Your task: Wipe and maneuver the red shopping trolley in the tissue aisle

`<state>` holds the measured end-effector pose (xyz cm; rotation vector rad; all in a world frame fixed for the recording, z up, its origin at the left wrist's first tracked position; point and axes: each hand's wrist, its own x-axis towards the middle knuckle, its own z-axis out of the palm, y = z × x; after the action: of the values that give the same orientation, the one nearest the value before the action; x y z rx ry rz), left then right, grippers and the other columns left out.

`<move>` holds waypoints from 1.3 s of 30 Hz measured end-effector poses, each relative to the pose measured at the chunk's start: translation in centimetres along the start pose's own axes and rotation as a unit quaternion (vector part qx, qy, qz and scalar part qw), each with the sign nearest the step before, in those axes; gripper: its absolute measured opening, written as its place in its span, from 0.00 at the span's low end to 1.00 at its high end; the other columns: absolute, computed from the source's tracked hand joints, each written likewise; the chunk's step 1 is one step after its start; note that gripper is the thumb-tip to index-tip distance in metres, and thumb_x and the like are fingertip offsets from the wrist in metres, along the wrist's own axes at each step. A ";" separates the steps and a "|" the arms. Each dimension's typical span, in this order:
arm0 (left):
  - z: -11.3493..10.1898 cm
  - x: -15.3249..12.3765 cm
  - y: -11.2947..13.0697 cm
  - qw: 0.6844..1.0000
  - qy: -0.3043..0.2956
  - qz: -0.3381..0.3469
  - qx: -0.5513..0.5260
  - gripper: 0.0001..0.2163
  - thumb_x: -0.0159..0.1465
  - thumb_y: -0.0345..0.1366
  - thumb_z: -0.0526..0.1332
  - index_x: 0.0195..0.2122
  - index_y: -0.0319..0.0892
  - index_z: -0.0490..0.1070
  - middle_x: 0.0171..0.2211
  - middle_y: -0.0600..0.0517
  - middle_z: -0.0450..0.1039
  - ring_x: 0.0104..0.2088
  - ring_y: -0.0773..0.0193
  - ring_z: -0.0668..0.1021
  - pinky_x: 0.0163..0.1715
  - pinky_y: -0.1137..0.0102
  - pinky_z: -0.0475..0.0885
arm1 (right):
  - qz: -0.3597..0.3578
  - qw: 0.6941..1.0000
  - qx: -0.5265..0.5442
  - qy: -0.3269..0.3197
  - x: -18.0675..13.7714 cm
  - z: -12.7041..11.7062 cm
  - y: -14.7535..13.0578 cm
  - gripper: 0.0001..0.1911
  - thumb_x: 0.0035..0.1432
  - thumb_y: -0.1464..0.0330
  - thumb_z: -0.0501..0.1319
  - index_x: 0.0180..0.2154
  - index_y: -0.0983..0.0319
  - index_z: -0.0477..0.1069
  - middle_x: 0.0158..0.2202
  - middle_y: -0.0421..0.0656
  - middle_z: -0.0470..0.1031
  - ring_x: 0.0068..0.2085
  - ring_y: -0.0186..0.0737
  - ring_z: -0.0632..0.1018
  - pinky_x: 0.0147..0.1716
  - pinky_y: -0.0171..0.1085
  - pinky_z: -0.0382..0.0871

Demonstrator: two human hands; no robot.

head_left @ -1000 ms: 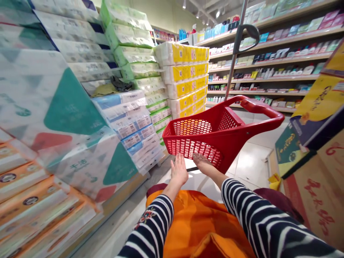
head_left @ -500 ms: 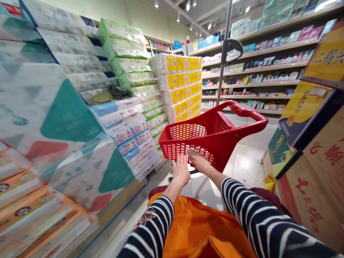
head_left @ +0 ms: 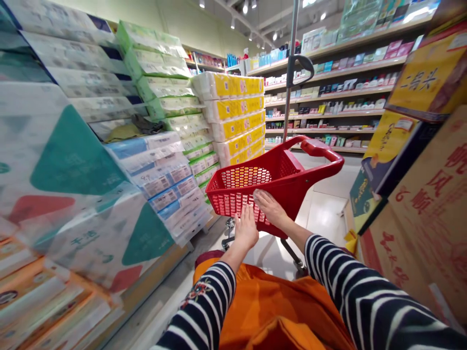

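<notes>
A red plastic shopping cart with a perforated basket stands in front of me, its handle turned to the right. My left hand is stretched out with its fingers straight, just in front of the basket's near side. My right hand lies higher and to the right, its fingers extended over the basket's side wall. Neither hand grasps anything. Whether the fingertips touch the cart I cannot tell.
Stacked tissue packs line the left, with yellow-and-white packs behind the cart. Cardboard boxes rise on the right. Shelves of small goods span the back. A metal pole with a dark hook stands behind the cart.
The view has shifted to the right, so cart and stacks appear farther left. My right hand has risen slightly against the basket's side, and more of the cart's wheels show. Both hands stay open.
</notes>
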<state>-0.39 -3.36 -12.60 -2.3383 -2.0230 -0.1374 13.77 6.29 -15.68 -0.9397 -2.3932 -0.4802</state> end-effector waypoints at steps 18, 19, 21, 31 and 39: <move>-0.3 0.7 2.5 0.999 0.011 0.035 0.003 0.33 0.56 0.30 0.50 0.64 0.33 0.43 0.66 0.43 0.38 0.65 0.56 0.46 0.61 0.52 0.45 | 0.073 0.993 -0.002 0.093 -2.4 -1.8 2.5 0.24 0.61 0.78 0.45 0.58 0.63 0.61 0.60 0.48 0.61 0.64 0.42 0.51 0.61 0.50 0.51; -0.3 0.6 2.7 0.999 0.008 0.042 0.003 0.33 0.56 0.30 0.50 0.64 0.33 0.42 0.66 0.43 0.38 0.65 0.56 0.45 0.61 0.52 0.45 | 0.070 0.995 -0.003 0.075 -3.1 -1.3 2.4 0.24 0.61 0.78 0.46 0.58 0.64 0.60 0.60 0.48 0.61 0.64 0.42 0.51 0.61 0.50 0.51; -0.3 0.4 3.1 0.999 -0.002 0.054 0.005 0.34 0.55 0.29 0.50 0.64 0.32 0.41 0.66 0.43 0.38 0.65 0.56 0.45 0.61 0.51 0.44 | 0.076 0.996 -0.008 0.043 -5.2 0.2 1.8 0.25 0.60 0.78 0.46 0.58 0.65 0.59 0.60 0.49 0.60 0.64 0.42 0.52 0.61 0.49 0.53; 0.1 0.0 3.6 0.998 0.005 0.070 0.007 0.34 0.55 0.30 0.50 0.64 0.32 0.44 0.66 0.43 0.40 0.65 0.56 0.46 0.62 0.53 0.44 | 0.081 0.979 -0.048 0.182 -7.1 -2.1 1.7 0.20 0.63 0.75 0.45 0.52 0.64 0.67 0.54 0.49 0.69 0.62 0.42 0.58 0.57 0.46 0.61; -1.5 0.7 6.2 0.993 0.021 0.113 -0.008 0.34 0.55 0.31 0.51 0.64 0.32 0.42 0.66 0.43 0.39 0.65 0.55 0.45 0.62 0.54 0.45 | 0.171 0.943 -0.054 0.280 -4.6 -9.3 7.0 0.21 0.63 0.75 0.46 0.55 0.63 0.65 0.58 0.48 0.64 0.63 0.44 0.54 0.60 0.50 0.54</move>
<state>5.81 -3.71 -10.90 -2.5283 -1.7298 -0.1931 24.69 4.25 -9.98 -1.0677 -1.6694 -0.6474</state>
